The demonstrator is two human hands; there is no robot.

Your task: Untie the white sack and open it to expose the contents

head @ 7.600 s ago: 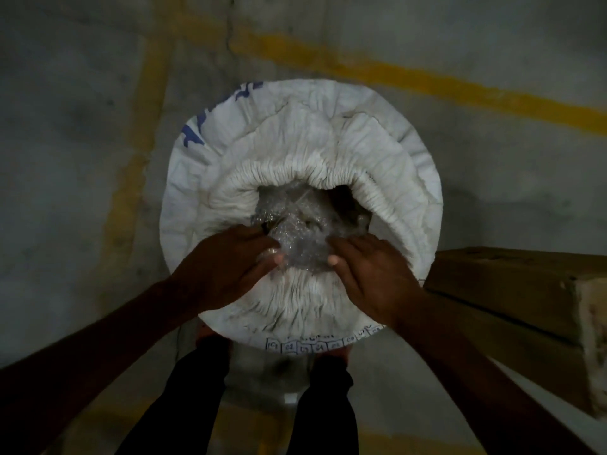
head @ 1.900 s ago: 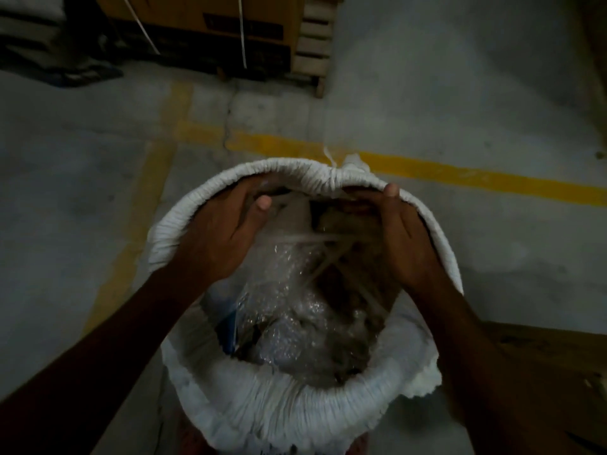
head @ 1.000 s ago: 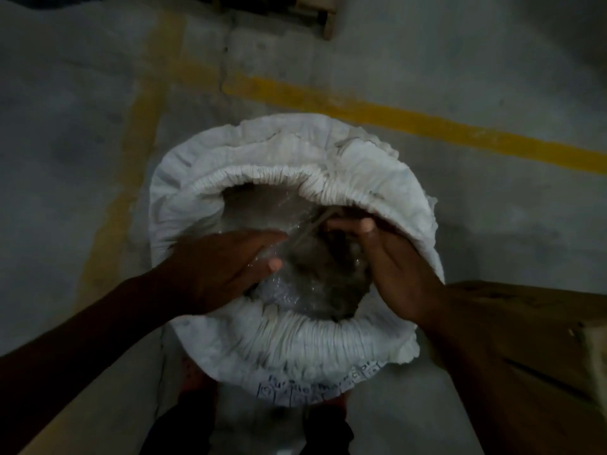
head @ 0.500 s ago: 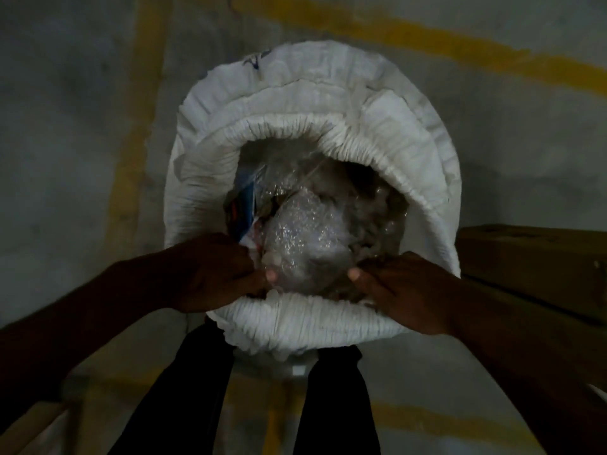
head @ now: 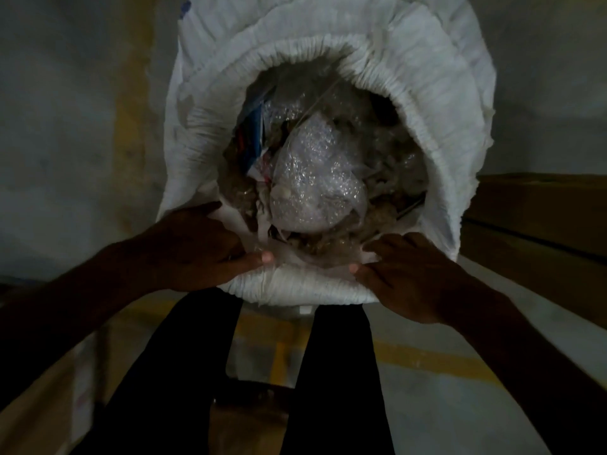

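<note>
The white sack (head: 437, 93) stands upright on the floor in front of me, its mouth wide open and its rim rolled down in thick folds. Inside lie a clear bubble-wrap bundle (head: 315, 178), crumpled plastic and a blue-and-red packet (head: 253, 136). My left hand (head: 197, 247) grips the near rim on the left side. My right hand (head: 410, 277) grips the near rim on the right, fingers curled over the rolled fabric. No tie is visible on the sack.
My two legs in dark trousers (head: 184, 372) stand just below the sack. A brown cardboard box (head: 538, 211) sits to the right of it. Yellow floor lines (head: 131, 119) run along the grey concrete at left and under my feet.
Over the last second both hands came from inside the mouth to the near rim and pulled it down. The opening widened and the camera moved closer.
</note>
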